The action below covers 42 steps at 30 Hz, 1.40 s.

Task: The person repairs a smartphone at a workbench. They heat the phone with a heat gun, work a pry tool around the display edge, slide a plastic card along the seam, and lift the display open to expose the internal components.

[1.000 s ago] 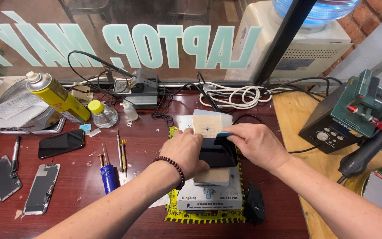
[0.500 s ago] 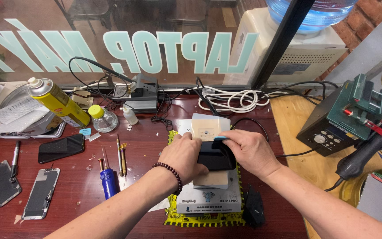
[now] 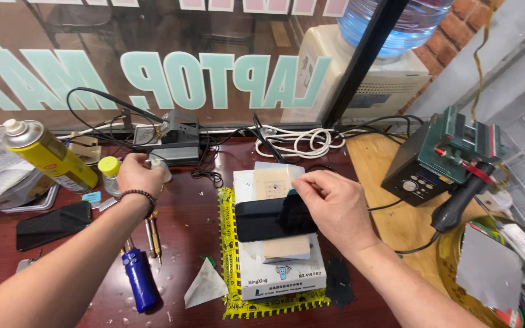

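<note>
Here, from left: the left hand [image 3: 136,175] closes its fingers on a small white plastic bottle [image 3: 160,169] near the yellow-capped jar [image 3: 110,173]. The right hand [image 3: 334,206] pinches the black rectangular phone [image 3: 268,220], which lies across the white heating-pad box [image 3: 284,273].

The left forearm enters from the lower left corner and extends diagonally up and to the right, bare to the wrist, which carries a dark beaded bracelet. The left hand [image 3: 138,174] is seen from the back, knuckles up, fingers curled inward into a closed grasp. The right forearm enters from the lower right and angles up and to the left. The right hand [image 3: 334,208] lies palm down, fingers bent, with fingertips [image 3: 302,186] and thumb pinched together.
</note>
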Each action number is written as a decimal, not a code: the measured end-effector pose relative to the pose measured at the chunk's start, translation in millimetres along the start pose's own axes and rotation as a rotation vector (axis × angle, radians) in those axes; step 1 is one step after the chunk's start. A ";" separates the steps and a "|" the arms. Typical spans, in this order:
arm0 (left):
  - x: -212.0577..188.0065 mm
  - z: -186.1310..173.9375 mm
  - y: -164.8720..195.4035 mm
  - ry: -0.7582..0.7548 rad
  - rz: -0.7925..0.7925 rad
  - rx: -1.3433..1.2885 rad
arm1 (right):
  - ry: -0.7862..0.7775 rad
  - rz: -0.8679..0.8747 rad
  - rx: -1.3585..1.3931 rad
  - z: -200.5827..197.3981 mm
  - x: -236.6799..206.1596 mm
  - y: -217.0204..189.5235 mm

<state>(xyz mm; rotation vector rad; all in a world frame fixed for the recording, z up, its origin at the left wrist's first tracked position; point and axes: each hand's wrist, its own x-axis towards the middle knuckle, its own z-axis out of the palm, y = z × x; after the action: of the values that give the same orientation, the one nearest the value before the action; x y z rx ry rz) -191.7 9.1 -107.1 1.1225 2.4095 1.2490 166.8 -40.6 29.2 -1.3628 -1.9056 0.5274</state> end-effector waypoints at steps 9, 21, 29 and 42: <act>35.8 20.0 -31.1 -0.228 -0.039 0.232 | 0.027 0.330 -0.105 -5.1 -26.7 7.4; -14.1 -85.5 69.8 -0.640 -0.318 -0.601 | 0.025 0.108 0.095 -5.0 -36.9 -6.4; -147.0 -61.6 126.8 -0.984 -0.284 -0.684 | -0.208 0.070 0.311 3.4 -53.9 -25.7; -175.0 -32.3 153.5 -0.733 0.508 0.436 | -0.158 0.094 -0.079 -23.3 -26.6 62.5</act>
<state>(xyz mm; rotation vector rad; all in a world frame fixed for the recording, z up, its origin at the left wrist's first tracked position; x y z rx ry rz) -4.7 -80.2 3.9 1.9724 1.9005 0.2593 228.8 -45.0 -7.0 -1.5064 -2.0142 0.6293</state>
